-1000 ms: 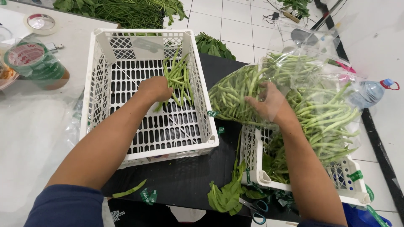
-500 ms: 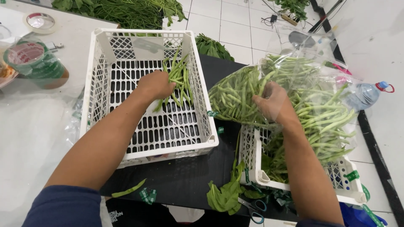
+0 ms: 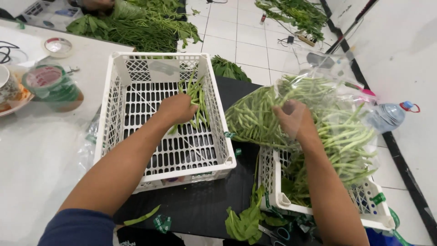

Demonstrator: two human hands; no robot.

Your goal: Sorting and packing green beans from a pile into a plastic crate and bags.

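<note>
White floor tiles [image 3: 255, 41] show at the top, with piles of leafy greens [image 3: 136, 27] spread on them. On the dark counter [image 3: 200, 205] stands a white plastic crate [image 3: 136, 91], and in it lies only a small bunch of green beans [image 3: 196, 98] against the right wall. The left hand [image 3: 176, 109] reaches into this crate and is closed on the bunch. Just beside it, to the right, a second white crate [image 3: 364, 209] carries a clear plastic bag [image 3: 337, 127] full of green beans. The right hand [image 3: 296, 119] is inside the mouth of the bag, among the beans; whether its fingers are closed cannot be told. The two hands are well apart.
</note>
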